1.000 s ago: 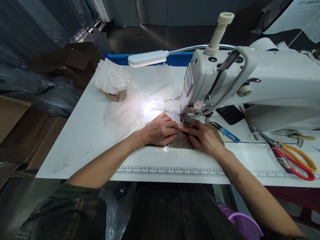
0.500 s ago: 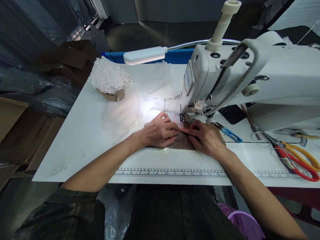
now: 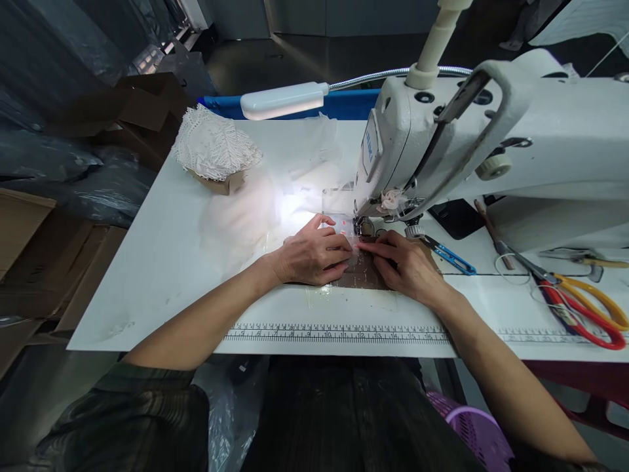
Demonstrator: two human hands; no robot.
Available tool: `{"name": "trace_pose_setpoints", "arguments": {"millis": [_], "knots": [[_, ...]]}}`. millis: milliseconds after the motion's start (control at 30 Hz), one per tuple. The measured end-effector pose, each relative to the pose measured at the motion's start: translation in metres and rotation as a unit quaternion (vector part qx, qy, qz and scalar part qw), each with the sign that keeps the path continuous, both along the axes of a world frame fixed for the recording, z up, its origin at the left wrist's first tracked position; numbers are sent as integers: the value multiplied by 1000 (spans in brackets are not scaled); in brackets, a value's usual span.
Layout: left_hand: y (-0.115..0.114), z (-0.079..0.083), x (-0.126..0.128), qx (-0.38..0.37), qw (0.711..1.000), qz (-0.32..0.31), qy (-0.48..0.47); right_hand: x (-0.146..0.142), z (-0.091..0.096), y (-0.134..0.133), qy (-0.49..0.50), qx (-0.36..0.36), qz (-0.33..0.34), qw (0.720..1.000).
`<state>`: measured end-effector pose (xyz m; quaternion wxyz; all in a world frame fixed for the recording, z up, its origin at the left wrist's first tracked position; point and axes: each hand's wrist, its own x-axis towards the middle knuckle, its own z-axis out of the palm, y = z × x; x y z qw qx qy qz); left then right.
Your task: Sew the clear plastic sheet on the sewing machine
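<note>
A pale sheer fabric [image 3: 346, 226] lies under the needle area of a white sewing machine [image 3: 393, 141]. Just left of the presser foot, my left hand [image 3: 314, 254] is closed, its curled fingertips holding the fabric's near edge. To the right, my right hand [image 3: 405, 265] rests with its index finger stretched onto that edge and its thumb apart. Both hands lie over a brown covered patch [image 3: 366, 278] on the machine bed. More of the sheer material spreads left in the lamp's glare, where its outline is washed out. The needle tip cannot be made out.
White lace [image 3: 216, 144] sits on a small cardboard box at the back left. A lamp [image 3: 285, 100] hangs over the table. Right of the machine head lie blue thread snips [image 3: 449, 255], a dark phone [image 3: 457, 218] and scissors [image 3: 584, 305]. A ruler strip [image 3: 339, 334] runs along the front edge.
My right index finger has drawn slightly away from the left fingertips, leaving a small gap. The whole view has shifted a little; the fabric stays at the presser foot.
</note>
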<state>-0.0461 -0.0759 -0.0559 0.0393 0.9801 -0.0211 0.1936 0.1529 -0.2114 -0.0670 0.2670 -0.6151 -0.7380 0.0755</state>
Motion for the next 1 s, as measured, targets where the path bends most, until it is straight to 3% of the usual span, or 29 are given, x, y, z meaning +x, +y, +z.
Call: {"name": "trace_pose_setpoints", "arguments": {"millis": [400, 1000], "knots": [[-1, 2, 0, 1, 1000, -2, -16, -1, -1, -1, -48, -8, 24, 999], [-3, 4, 1, 23, 999, 10, 40, -13, 9, 5, -166, -38, -16, 985]]}}
